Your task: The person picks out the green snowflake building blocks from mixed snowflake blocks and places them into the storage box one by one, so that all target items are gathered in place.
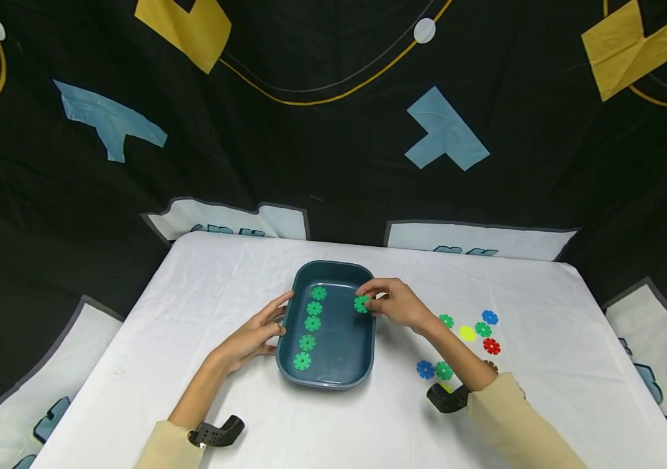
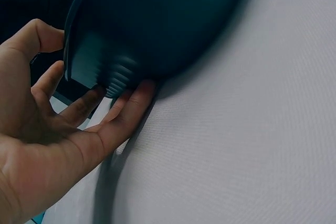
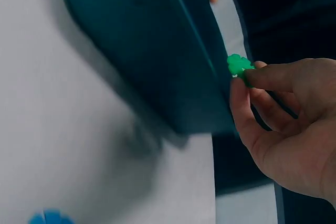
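Note:
A dark teal tray (image 1: 342,374) stands on the white table. My left hand (image 1: 254,340) rests along the tray's left side, its spread fingers (image 2: 131,108) touching the outer wall and rim. Between thumb and fingertips, my right hand (image 1: 399,303) pinches a green notched interlocking disc (image 3: 239,64) over the tray's right part, near its rim. Inside the tray, several green discs (image 1: 312,323) lie in a column along the left side. The tray's right wall partly blocks its inside in the right wrist view.
To the right of the tray lie loose discs: blue (image 1: 490,317), red (image 1: 492,346), yellow (image 1: 467,333), green (image 1: 443,370) and brown, some partly under the right forearm. A dark patterned cloth (image 1: 322,169) hangs behind the table.

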Action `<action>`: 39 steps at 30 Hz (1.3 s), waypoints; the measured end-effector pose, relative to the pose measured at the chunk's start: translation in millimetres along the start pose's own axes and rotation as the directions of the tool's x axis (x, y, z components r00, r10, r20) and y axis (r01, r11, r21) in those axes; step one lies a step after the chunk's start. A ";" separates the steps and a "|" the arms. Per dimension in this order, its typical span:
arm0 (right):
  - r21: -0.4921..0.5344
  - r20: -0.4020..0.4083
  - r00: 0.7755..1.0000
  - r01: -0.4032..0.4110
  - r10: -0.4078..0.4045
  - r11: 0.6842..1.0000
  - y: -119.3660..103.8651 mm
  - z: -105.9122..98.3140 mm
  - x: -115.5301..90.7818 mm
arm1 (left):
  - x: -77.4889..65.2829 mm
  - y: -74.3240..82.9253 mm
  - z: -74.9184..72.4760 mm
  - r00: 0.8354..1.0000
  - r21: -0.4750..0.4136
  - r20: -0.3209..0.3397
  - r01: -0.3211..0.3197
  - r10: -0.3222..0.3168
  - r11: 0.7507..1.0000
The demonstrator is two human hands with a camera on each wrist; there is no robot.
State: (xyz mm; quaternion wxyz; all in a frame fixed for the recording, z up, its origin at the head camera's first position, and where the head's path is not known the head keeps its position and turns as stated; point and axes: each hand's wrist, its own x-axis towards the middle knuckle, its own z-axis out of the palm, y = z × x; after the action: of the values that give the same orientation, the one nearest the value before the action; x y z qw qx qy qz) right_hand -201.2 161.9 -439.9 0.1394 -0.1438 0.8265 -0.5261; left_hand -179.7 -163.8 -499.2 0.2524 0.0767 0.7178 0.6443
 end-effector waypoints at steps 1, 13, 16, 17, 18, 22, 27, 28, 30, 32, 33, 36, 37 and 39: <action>0.003 0.022 1.000 0.014 -0.014 1.000 -2.7 4.2 1.0 | -0.1 0.0 -0.1 1.000 -0.001 0.000 0.000 0.000 1.000; -0.149 0.203 0.978 0.072 -0.041 0.986 -16.8 50.8 10.9 | -1.8 0.0 -0.9 1.000 -0.017 0.025 0.001 -0.001 1.000; -0.217 0.229 0.973 0.054 -0.003 0.975 -16.9 60.4 12.0 | -2.0 0.3 -0.9 1.000 -0.021 0.025 0.001 -0.001 1.000; -0.232 0.241 0.971 0.048 0.009 0.972 -17.0 63.2 12.1 | -2.0 0.3 -0.9 1.000 -0.022 0.027 0.001 0.000 1.000; -0.244 0.253 0.967 0.041 0.023 0.969 -16.8 65.7 12.2 | -2.0 0.3 -0.9 1.000 -0.022 0.028 0.000 0.000 1.000; -0.285 0.298 0.952 0.024 0.065 0.958 -15.7 73.9 11.9 | -1.8 -0.1 -1.1 0.999 -0.020 0.034 -0.001 0.002 1.000; -0.313 0.314 0.945 0.014 0.090 0.950 -15.3 79.9 12.2 | -0.1 -0.9 -1.2 0.999 -0.013 0.039 -0.008 0.009 1.000; -0.319 0.317 0.944 0.012 0.095 0.948 -14.8 81.3 12.4 | 0.0 -1.0 -1.2 0.999 -0.013 0.039 -0.011 0.011 1.000; -0.328 0.324 0.940 0.008 0.104 0.945 -14.1 83.9 12.5 | -0.1 -0.8 -1.0 0.999 -0.014 0.041 -0.014 0.014 1.000; -0.333 0.332 0.937 0.005 0.112 0.943 -13.1 86.5 12.3 | -0.6 -0.5 -0.8 0.999 -0.015 0.043 -0.017 0.017 1.000; -0.338 0.334 0.936 0.005 0.115 0.941 -12.9 87.5 12.2 | -0.6 -0.6 -0.7 0.999 -0.017 0.044 -0.017 0.018 1.000; -0.353 0.336 0.935 0.012 0.115 0.936 -12.8 89.5 12.2 | -0.9 -0.4 -0.7 0.999 -0.018 0.043 -0.016 0.017 1.000; -0.360 0.333 0.936 0.017 0.112 0.933 -12.9 89.7 12.3 | -0.9 -0.3 -0.7 0.999 -0.017 0.042 -0.015 0.016 1.000; -0.380 0.326 0.939 0.027 0.107 0.924 -13.3 89.6 12.3 | -0.8 -0.1 -0.9 0.999 -0.015 0.041 -0.013 0.014 1.000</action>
State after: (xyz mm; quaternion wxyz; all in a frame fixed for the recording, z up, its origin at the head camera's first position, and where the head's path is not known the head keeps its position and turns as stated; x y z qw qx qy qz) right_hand -177.1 77.5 -465.3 0.2607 -0.2399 0.8785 -0.3205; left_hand -179.4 -165.0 -499.1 0.2632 0.0929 0.7070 0.6498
